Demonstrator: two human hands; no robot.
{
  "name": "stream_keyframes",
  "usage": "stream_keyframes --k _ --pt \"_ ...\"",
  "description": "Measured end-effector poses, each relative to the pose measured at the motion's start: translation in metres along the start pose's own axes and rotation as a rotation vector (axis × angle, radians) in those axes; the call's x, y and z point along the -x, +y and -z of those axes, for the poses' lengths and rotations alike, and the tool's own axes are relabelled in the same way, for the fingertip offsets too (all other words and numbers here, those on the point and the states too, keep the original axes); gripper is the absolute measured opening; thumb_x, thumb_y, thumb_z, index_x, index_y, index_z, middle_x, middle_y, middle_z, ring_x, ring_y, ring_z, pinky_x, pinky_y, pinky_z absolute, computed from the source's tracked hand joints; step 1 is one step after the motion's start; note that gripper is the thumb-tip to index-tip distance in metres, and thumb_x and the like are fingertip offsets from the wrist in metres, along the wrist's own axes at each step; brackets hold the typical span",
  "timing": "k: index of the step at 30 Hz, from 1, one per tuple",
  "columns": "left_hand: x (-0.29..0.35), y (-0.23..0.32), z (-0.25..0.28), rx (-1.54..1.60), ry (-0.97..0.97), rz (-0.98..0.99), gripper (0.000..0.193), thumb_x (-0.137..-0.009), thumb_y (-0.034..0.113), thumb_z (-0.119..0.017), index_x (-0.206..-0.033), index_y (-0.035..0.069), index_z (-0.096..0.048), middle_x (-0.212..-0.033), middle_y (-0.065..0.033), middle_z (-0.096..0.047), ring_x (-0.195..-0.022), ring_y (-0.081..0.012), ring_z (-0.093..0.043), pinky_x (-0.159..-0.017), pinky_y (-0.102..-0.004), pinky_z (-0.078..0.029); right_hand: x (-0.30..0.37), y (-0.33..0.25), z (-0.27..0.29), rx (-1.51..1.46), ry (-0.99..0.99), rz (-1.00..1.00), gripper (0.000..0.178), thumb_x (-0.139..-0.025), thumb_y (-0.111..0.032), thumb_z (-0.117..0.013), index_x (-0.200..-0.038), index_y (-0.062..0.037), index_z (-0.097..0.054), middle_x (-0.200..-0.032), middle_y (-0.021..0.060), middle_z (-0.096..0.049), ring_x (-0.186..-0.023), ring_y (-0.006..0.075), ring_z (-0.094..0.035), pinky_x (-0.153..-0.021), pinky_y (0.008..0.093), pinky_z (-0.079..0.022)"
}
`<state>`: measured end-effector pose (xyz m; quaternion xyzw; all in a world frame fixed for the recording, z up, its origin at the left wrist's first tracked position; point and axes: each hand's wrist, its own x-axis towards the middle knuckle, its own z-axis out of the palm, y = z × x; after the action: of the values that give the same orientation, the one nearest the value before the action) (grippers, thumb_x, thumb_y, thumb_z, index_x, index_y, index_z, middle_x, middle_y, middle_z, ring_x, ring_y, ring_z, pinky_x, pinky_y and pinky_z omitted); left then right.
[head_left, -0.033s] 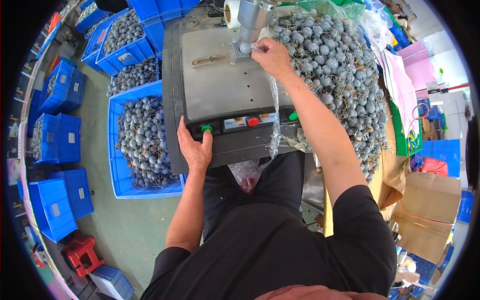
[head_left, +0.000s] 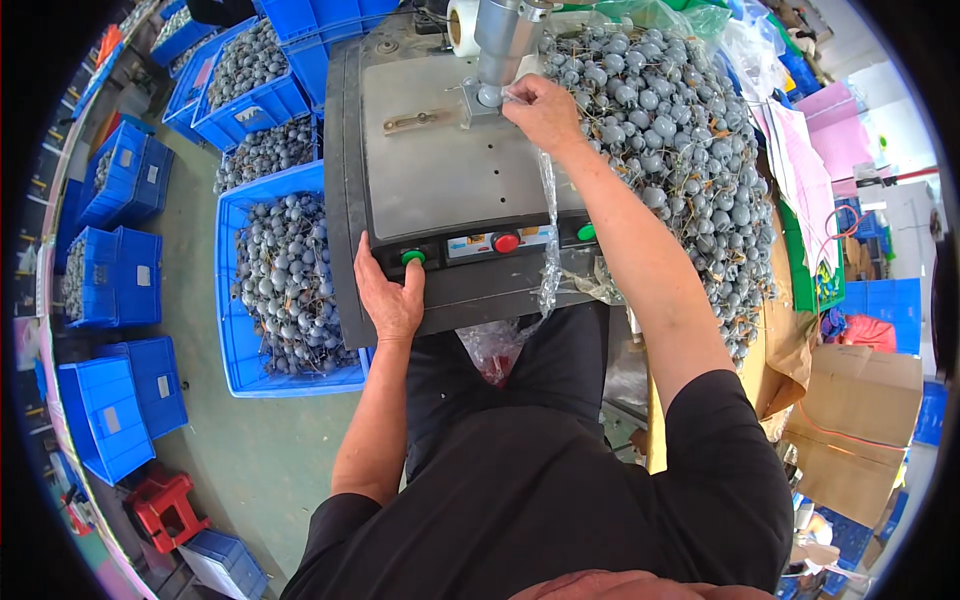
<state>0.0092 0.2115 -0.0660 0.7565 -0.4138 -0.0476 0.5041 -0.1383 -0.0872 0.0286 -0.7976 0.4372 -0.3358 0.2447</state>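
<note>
My left hand (head_left: 388,290) lies at the front edge of the grey press machine (head_left: 440,170), fingers stretched out and thumb on the left green button (head_left: 413,257). Farther up, my right hand (head_left: 545,112) is closed in a pinch right beside a shiny grey ball (head_left: 489,95). That ball sits at a small metal block (head_left: 473,103), directly below the machine's metal cylinder (head_left: 500,45). Something small and pale shows at my right fingertips, too little to name. A red button (head_left: 506,243) and a second green button (head_left: 586,232) are on the front panel.
Right of the machine lies a big heap of grey balls with thin stems (head_left: 660,130). A blue crate (head_left: 230,300) of such balls stands on the left. More blue crates (head_left: 120,400) and a red stool (head_left: 165,510) stand farther left. A clear plastic strip (head_left: 550,240) hangs over the panel.
</note>
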Motion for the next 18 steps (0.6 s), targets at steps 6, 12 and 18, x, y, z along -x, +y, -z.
stream_keyframes --k 6,12,18 --pt "-0.001 0.000 0.002 -0.012 0.009 0.001 0.078 -0.081 0.020 -0.074 -0.146 -0.007 -0.039 -0.136 -0.0285 -0.052 -0.128 -0.0448 -0.049 -0.111 -0.0476 -0.038 -0.006 -0.002 0.007 -0.039 -0.158 -0.073 0.035 -0.076 -0.029 -0.073 -0.102 -0.0042 -0.075 -0.091 0.0136 -0.075 -0.084 0.0261 -0.071 -0.080 0.0367 -0.055" --pt "-0.001 -0.001 0.001 -0.007 -0.006 -0.011 0.078 -0.081 0.020 -0.074 -0.146 -0.006 -0.039 -0.137 -0.0280 -0.051 -0.128 -0.0442 -0.048 -0.111 -0.0473 -0.038 0.023 -0.007 0.042 -0.125 0.065 -0.062 0.021 -0.084 -0.021 -0.072 -0.093 -0.0028 -0.074 -0.081 0.0027 -0.072 -0.073 0.0104 -0.063 -0.070 0.0269 -0.051" --pt "0.001 -0.001 0.008 -0.010 -0.012 -0.011 0.078 -0.082 0.020 -0.074 -0.147 -0.006 -0.038 -0.137 -0.0272 -0.051 -0.128 -0.0437 -0.049 -0.110 -0.0471 -0.038 0.091 -0.068 0.004 -0.290 -0.111 0.018 0.020 -0.087 -0.020 -0.070 -0.095 -0.0014 -0.071 -0.078 0.0050 -0.069 -0.070 0.0142 -0.061 -0.068 0.0314 -0.051"
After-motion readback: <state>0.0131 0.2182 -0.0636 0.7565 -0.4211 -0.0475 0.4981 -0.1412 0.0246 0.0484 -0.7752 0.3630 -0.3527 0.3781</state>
